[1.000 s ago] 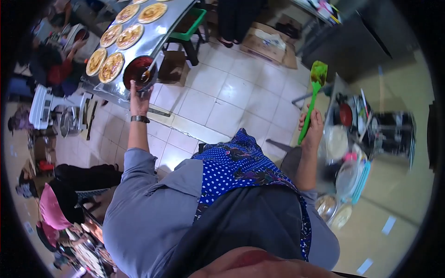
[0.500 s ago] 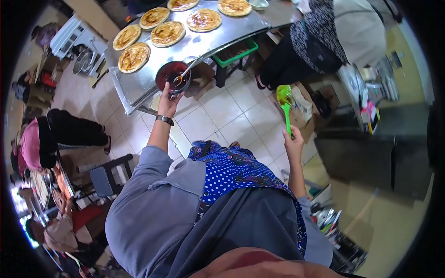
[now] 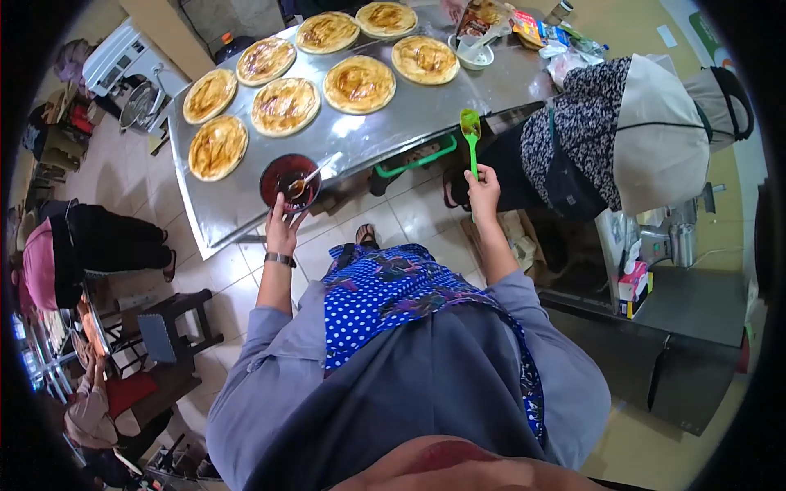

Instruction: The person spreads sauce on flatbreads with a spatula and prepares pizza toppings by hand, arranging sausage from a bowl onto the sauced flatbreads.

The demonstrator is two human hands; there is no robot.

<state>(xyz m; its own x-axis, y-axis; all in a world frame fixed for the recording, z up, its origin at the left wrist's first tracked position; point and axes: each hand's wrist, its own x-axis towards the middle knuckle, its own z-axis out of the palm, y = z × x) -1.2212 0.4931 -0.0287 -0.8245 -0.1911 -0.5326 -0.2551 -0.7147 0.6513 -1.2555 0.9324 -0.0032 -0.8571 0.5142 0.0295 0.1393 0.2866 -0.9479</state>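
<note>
Open strip along front edge of worktop point(image 3: 368, 132), between bowl point(image 3: 269, 182) and spatula point(image 3: 473, 149). Spoon handle point(image 3: 318, 169) juts toward it. Dough rounds point(image 3: 359, 85) block room behind. Co-worker point(image 3: 594, 135) crowds right side; white dish point(image 3: 490, 57), packets point(image 3: 528, 29) obstruct far right end.

The 1 view, from a head-worn camera, faces forward and steeply down, very wide with dark rounded edges, close over the wearer's apron point(image 3: 401, 286), with the left hand point(image 3: 284, 231) and right hand point(image 3: 484, 195) farther out and a metal table point(image 3: 393, 123) beyond.
</note>
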